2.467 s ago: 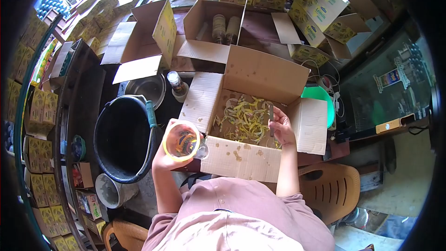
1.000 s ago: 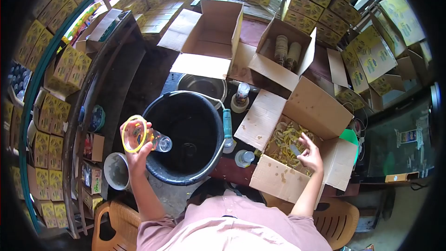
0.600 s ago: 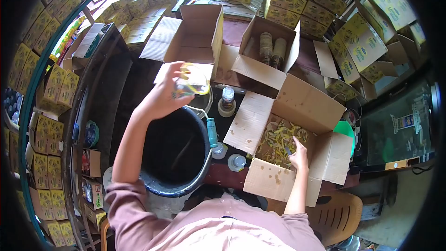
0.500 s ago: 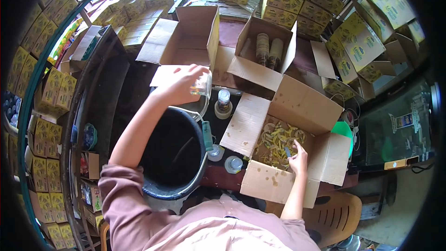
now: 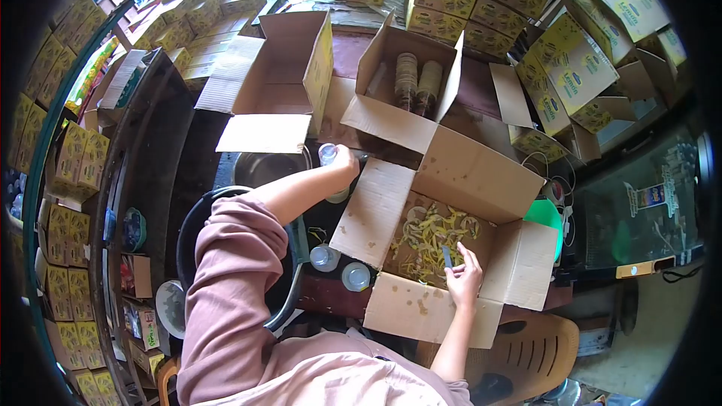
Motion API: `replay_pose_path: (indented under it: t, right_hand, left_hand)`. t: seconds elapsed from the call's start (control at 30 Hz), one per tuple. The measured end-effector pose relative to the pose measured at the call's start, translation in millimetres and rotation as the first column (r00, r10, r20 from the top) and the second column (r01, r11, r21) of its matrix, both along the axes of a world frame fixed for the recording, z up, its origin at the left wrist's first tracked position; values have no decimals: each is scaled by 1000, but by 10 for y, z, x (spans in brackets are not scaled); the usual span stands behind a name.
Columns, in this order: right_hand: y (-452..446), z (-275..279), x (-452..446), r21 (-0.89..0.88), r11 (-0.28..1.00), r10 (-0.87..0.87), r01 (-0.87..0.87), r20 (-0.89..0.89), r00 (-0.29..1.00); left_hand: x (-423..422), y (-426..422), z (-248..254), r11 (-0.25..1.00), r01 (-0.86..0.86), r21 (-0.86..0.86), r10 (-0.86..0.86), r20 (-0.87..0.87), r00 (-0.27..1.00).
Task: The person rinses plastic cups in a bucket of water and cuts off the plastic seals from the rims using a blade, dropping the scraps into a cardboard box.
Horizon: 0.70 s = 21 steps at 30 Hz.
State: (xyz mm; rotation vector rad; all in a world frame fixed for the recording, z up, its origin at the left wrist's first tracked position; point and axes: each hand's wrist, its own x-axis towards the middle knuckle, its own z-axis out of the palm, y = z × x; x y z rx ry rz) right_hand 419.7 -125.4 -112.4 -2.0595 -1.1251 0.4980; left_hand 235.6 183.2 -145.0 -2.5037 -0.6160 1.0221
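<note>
Left hand (image 5: 344, 164): fingers closed round a clear cup (image 5: 328, 153), arm reaching across a black bucket (image 5: 197, 227); contents unreadable behind the grip.
Pale round base (image 5: 338, 196): just below the left hand; whether the cup touches it cannot be told.
Right hand (image 5: 464, 280): thumb and fingers together on a small blade (image 5: 447, 257); held over the near part of the stained carton (image 5: 474, 173).
Yellow-green strips (image 5: 432, 244): loose heap on the carton floor, beyond and left of the right hand; judged already cut or peeled, with none in the carton plainly whole.
Clear containers: two, one (image 5: 324, 258) and another (image 5: 355, 277), upright between the hands, nearer the body than the left hand; fill uncertain.
Ringed stacks (image 5: 407, 79): two side by side in an open carton (image 5: 391, 114), beyond the left hand and to its right; judged a finished or set-aside lot.
Metal basin (image 5: 259, 168): left of the left hand, partly under a carton flap.
Green bowl (image 5: 547, 218): right of the right hand, beyond the stained carton.
Stage: judged midway; strips made, blade in grip, cup in grip; amount remaining cannot be told.
</note>
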Motion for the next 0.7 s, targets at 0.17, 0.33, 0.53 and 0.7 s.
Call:
replay_pose_path:
  t: [0.17, 0.33, 0.53, 0.7]
  right_hand:
    - [-45, 61, -19, 49, 999, -21, 22, -32, 999]
    - [-46, 71, -17, 93, 992, -79, 86, -77, 994]
    - [-100, 183, -7, 50, 999, 14, -8, -122, 992]
    - [-153, 170, 329, 289, 956, 242, -55, -667, 705]
  left_hand:
    - [124, -31, -227, 978, -121, -168, 94, -159, 983]
    - [99, 28, -602, 992, -51, -117, 26, -201, 979]
    - [110, -34, -282, 998, 11, -63, -26, -236, 971]
    - [258, -302, 539, 994, -23, 105, 16, 70, 997]
